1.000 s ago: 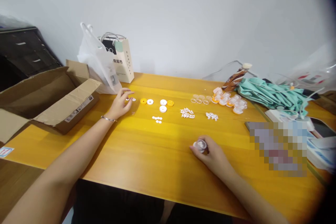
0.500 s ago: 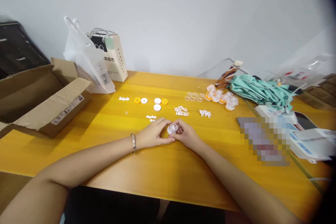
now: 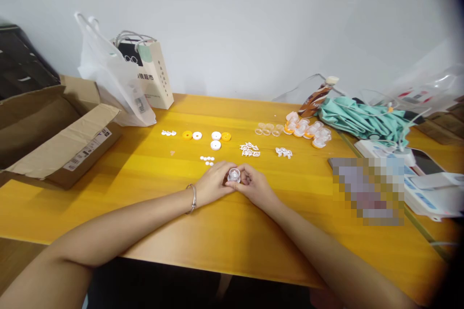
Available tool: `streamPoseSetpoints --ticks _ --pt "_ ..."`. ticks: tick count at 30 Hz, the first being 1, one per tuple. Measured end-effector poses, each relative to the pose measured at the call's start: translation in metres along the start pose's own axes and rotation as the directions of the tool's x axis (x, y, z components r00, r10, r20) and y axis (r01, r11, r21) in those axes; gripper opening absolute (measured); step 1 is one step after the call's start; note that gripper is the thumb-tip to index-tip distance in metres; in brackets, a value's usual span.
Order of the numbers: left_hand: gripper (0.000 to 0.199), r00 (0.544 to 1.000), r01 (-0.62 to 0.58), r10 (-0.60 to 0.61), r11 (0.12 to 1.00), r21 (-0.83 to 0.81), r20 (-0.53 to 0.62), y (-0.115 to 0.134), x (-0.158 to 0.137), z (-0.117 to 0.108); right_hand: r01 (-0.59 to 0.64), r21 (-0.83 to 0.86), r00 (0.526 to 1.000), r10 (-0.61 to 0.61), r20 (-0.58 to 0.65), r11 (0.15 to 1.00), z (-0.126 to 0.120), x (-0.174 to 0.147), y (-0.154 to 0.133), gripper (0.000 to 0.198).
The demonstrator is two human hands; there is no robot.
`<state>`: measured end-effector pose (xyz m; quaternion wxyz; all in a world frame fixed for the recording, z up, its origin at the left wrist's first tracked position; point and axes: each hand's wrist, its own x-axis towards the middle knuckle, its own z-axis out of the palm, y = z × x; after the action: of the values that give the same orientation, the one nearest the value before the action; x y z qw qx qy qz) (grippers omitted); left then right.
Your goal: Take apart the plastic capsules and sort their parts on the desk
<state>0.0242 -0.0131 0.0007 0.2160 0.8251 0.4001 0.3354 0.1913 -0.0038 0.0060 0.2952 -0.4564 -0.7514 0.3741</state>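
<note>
Between my two hands, low over the front middle of the table, is a small round piece with a clear dome and a white base. My left hand curls round its left side, thumb at the near edge. From the right, my right hand grips it with fingers and thumb. Just beyond my left hand lie several small white discs. Farther back are white and yellow round bases, white lattice-like pieces and more white cut-out pieces.
Clear cups and assembled orange-and-clear pieces sit at the back right, near a bottle and green cloth. A power strip lies at right. An open cardboard box and bags stand at left.
Both hands have closed in further round the clear-domed piece, the fingers now wrapping more of its sides. The whole view has shifted slightly.
</note>
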Motion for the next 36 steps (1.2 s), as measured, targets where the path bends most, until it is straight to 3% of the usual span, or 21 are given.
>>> streamPoseSetpoints --ticks 6,13,17,20,23,26,30,33,36 --pt "0.045 0.997 0.062 -0.061 0.998 -0.031 0.043 0.006 0.002 -0.002 -0.030 -0.038 0.987 0.023 -0.162 0.999 0.006 -0.003 -0.004 0.035" --pt "0.049 0.979 0.195 -0.185 0.972 -0.129 0.081 0.012 0.001 -0.005 0.014 -0.029 0.988 -0.019 -0.150 0.999 0.007 -0.002 -0.002 0.035" --pt "0.049 0.976 0.207 -0.194 0.967 -0.150 0.099 0.010 0.001 -0.006 0.034 -0.028 0.990 -0.037 -0.133 0.999 0.008 -0.001 0.001 0.033" --pt "0.048 0.981 0.179 -0.161 0.968 -0.175 0.112 0.008 0.002 -0.007 0.113 -0.047 0.991 -0.116 -0.060 0.992 0.004 -0.002 0.002 0.020" --pt "0.044 0.983 0.148 -0.119 0.962 -0.229 0.137 0.006 0.003 -0.007 0.221 -0.119 0.975 -0.218 0.035 0.968 -0.005 -0.005 0.001 0.017" --pt "0.042 0.981 0.150 -0.109 0.952 -0.268 0.159 0.004 0.003 -0.007 0.265 -0.210 0.964 -0.251 0.090 0.941 -0.013 -0.006 -0.002 0.029" --pt "0.054 0.981 0.132 -0.089 0.958 -0.254 0.174 0.003 0.002 -0.008 0.178 -0.384 0.978 -0.206 -0.034 0.906 -0.012 -0.007 -0.010 0.048" --pt "0.060 0.981 0.124 -0.083 0.963 -0.239 0.173 0.003 0.001 -0.007 0.105 -0.556 0.972 -0.202 -0.116 0.825 -0.005 -0.008 -0.015 0.036" --pt "0.060 0.983 0.124 -0.089 0.968 -0.218 0.162 0.004 0.001 -0.006 0.204 -0.593 0.958 -0.285 -0.045 0.779 -0.004 -0.010 -0.019 0.016"
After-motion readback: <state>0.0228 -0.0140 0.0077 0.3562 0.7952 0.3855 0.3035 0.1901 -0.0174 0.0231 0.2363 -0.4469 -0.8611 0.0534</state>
